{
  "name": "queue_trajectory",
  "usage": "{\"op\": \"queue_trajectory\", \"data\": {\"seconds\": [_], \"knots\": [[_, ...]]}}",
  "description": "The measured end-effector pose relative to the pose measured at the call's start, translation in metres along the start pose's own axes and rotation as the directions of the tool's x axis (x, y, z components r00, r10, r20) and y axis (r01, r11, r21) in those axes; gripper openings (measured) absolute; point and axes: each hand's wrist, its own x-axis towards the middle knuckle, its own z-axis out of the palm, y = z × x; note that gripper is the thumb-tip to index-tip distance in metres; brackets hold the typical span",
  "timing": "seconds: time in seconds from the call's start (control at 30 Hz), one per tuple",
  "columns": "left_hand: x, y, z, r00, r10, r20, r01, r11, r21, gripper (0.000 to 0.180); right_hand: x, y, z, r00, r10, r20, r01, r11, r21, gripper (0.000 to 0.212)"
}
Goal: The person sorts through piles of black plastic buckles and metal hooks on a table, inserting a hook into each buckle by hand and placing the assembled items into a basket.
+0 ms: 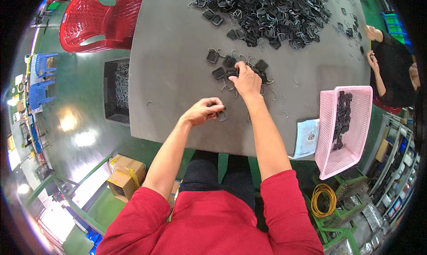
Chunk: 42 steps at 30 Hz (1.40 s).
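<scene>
My left hand is pinched on a small black plastic piece near the front edge of the table. My right hand reaches over a loose cluster of similar black pieces with bent metal wire hooks. Its thumb and fingers are apart, and the fingertips are at the cluster; whether they touch a piece is hard to make out. Beyond it lies a large heap of the same black pieces. Several loose wire hooks are scattered to the right of my right forearm.
A pink plastic basket with black pieces inside stands at the grey table's right edge, beside a light blue packet. Another person is at the far right. Red chairs and a dark bin of wire are on the left.
</scene>
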Motion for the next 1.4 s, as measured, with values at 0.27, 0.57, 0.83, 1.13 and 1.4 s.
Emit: {"op": "queue_trajectory", "data": {"seconds": [0.27,0.57,0.83,1.13,1.4], "knots": [[0.030,0.063,-0.040,0.937,0.282,-0.205,-0.285,0.958,0.013,0.023,-0.011,0.015,-0.045,0.870,0.054,0.490,-0.484,0.282,0.828,0.022],[0.062,0.054,-0.020,0.764,0.621,-0.171,-0.141,0.421,0.896,0.024,0.039,-0.020,0.003,0.990,0.137,0.037,-0.139,0.989,0.051,0.029],[0.015,0.078,-0.070,0.965,0.258,-0.041,-0.255,0.900,-0.353,0.018,0.025,-0.021,0.002,0.994,0.107,0.038,-0.111,0.985,0.132,0.035],[0.080,0.095,-0.040,0.550,0.734,-0.399,0.032,0.459,0.888,0.030,0.023,-0.019,-0.008,0.960,0.211,0.183,-0.275,0.835,0.478,0.022],[0.050,0.110,-0.043,0.979,0.202,-0.033,-0.199,0.978,0.063,0.021,-0.018,0.060,-0.073,0.935,0.174,0.309,-0.266,-0.233,0.935,0.019]]}}
